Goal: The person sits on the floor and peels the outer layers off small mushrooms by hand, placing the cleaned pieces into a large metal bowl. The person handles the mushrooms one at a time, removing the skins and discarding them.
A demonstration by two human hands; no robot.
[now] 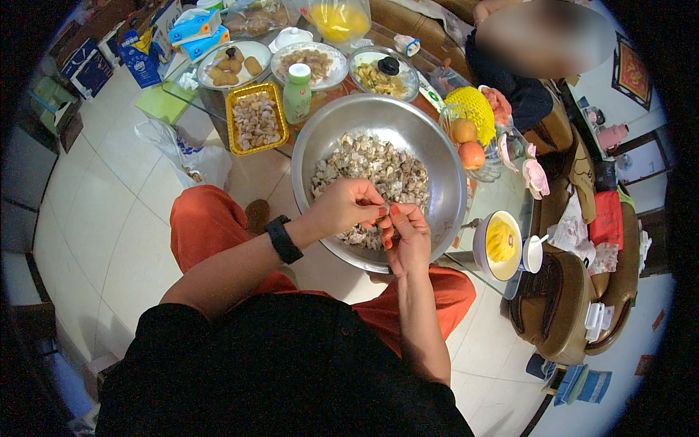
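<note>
A large stainless steel bowl (445,175) holds a heap of small, pale grey-brown pieces (404,172) that look like unpeeled garlic cloves. Over the near part of that heap, my left hand (347,207), with a black band on its wrist, meets my right hand (409,235). Their fingertips pinch one small pale piece (386,208), mostly covered by the fingers. Left of the bowl, a gold-rimmed tray (234,128) contains paler, pinkish-white cloves. A green bottle with a white cap (297,95) stands between tray and bowl.
Behind the bowl, a glass table carries covered food plates (266,57) and tissue packs (194,27). Fruit (471,155), pink flowers (535,177) and a bowl of yellow food (499,240) are at right. A white plastic bag (210,164) lies at left. Another person (502,95) sits at upper right.
</note>
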